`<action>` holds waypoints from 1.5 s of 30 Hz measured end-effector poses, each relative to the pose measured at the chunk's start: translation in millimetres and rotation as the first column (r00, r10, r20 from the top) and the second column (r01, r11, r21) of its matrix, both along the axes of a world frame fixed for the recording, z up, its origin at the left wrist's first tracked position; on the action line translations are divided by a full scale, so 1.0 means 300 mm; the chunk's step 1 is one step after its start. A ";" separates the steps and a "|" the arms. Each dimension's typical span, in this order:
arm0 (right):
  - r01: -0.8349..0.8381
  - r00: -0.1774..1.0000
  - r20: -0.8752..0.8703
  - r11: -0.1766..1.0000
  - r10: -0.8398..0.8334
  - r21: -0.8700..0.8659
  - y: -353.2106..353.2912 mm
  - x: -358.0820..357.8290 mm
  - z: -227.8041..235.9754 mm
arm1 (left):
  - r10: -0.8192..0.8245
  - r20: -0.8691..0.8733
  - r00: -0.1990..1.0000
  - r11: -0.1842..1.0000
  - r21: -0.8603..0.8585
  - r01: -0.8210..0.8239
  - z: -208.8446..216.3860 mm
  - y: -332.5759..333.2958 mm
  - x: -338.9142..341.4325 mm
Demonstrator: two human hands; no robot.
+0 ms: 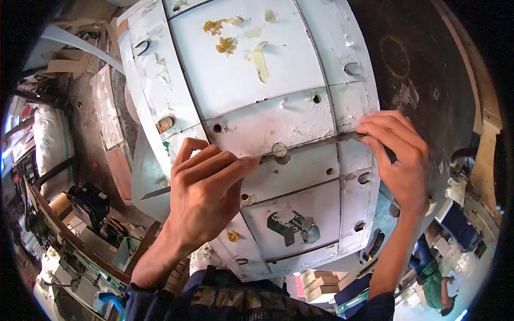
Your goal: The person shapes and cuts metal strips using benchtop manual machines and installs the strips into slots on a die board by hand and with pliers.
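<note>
I pinch the thin metal strip between both hands' fingers, left hand and right hand, and should keep it level in the white panel's seam near its lower edge.

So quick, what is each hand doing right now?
Left hand: fingers pinched on one end of a thin dark strip.
Right hand: fingers curled, pressing the strip's other end against the white panel.

Thin strip lay across the panel between both hands — left hand at its left end, right hand at its right. Round disc sat on the strip, just right of the left fingertips.
</note>
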State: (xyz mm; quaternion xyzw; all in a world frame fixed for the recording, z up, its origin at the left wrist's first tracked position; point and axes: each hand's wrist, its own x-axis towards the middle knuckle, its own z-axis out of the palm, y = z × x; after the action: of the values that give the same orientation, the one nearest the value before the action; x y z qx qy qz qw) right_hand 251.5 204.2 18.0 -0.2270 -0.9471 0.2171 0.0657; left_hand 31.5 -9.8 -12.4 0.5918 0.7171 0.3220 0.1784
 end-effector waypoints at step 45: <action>0.879 0.203 0.090 0.141 -0.975 -0.455 -0.627 0.235 0.345 | -0.173 0.010 0.985 0.984 -0.047 0.173 0.026 0.031 -0.047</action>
State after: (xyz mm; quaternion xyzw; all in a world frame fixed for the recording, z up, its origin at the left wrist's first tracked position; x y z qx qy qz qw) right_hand 322.1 15.9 121.7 -0.7465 -0.5133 0.3458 0.2443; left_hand 17.3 -0.6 -4.7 0.6465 0.6698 0.2901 0.2218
